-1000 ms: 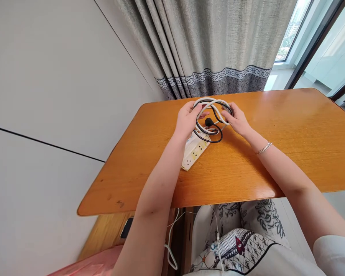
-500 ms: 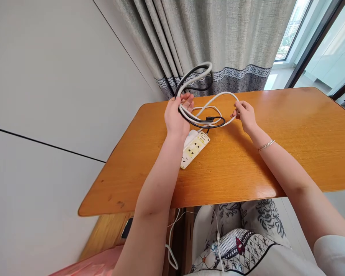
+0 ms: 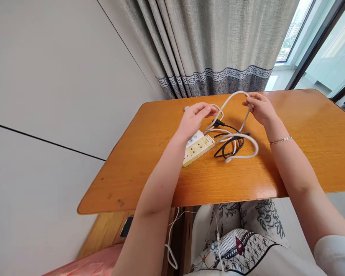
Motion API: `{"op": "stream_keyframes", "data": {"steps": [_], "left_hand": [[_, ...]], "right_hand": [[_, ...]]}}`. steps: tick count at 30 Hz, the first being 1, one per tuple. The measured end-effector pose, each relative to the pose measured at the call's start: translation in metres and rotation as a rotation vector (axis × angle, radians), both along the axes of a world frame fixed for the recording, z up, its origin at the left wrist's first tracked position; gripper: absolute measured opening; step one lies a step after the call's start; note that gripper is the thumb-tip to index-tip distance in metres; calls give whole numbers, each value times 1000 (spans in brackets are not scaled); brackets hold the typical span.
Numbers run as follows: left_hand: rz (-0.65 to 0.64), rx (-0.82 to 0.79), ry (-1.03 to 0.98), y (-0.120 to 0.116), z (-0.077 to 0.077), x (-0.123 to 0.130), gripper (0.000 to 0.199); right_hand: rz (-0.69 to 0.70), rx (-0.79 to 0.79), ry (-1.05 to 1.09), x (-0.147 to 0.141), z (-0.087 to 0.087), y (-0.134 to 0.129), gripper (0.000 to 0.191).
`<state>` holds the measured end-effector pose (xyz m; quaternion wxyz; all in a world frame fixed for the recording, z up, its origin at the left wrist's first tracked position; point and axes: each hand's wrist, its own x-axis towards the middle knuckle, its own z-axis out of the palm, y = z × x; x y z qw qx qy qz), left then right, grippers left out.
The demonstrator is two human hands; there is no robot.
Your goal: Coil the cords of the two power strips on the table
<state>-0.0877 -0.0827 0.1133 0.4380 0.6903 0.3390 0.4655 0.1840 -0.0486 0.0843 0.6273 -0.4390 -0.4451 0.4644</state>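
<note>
My right hand [image 3: 261,107] pinches a loop of white power cable [image 3: 232,94] above the table. My left hand [image 3: 196,118] hovers left of that loop, its fingers stretched out and holding nothing; the fingertips come close to the cable. Below, more white cable and a looped black cable [image 3: 224,150] lie tangled, with a black plug [image 3: 218,122] among them. A yellowed power strip [image 3: 200,148] rests beside a white power strip [image 3: 196,137], both partly covered by my left forearm.
The orange-brown wooden table [image 3: 299,153] has rounded corners. A white wall panel [image 3: 46,84] stands at the left, a grey curtain [image 3: 227,42] behind. Under the front edge hangs another white cable [image 3: 170,245], near a dark phone-like object [image 3: 127,226].
The coiled white and black cables have left my left hand and dropped onto the table. My right hand has moved right and slightly away, still with white cable.
</note>
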Motion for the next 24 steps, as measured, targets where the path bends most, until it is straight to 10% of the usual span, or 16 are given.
{"op": "stream_keyframes", "data": {"steps": [9,24], "left_hand": [[-79,-100,540,4,-11,-1,29],[-462,-132,758,8,-39,15,47]], "right_hand": [[-273,58,-41,23,2,11,11],[-616,76,61,80,-14,36,13]]}}
